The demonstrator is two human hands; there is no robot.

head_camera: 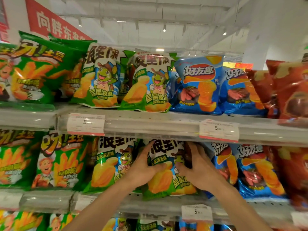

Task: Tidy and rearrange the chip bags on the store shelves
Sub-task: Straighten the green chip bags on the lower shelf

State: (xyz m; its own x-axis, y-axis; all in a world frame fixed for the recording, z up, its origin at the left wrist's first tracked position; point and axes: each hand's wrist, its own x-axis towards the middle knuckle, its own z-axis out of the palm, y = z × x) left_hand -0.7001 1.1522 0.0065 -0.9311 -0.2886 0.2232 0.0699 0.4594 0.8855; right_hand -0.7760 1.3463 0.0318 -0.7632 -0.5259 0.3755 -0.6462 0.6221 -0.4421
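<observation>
A green and white chip bag with a turtle cartoon [164, 182] stands upright on the middle shelf [168, 206]. My left hand [143, 169] grips its left side, fingers behind the edge and thumb on the front. My right hand [198, 165] holds its right side the same way. A matching turtle bag [108, 164] stands just to the left, touching it. Two blue chip bags [253, 170] stand to the right, the nearer one partly hidden behind my right hand.
Green fries bags [60, 162] fill the left of the middle shelf, red bags [295, 175] the far right. The upper shelf [150, 124] carries the same brands in the same order. Price tags [196, 213] hang on the shelf rails. More bags show on a lower shelf.
</observation>
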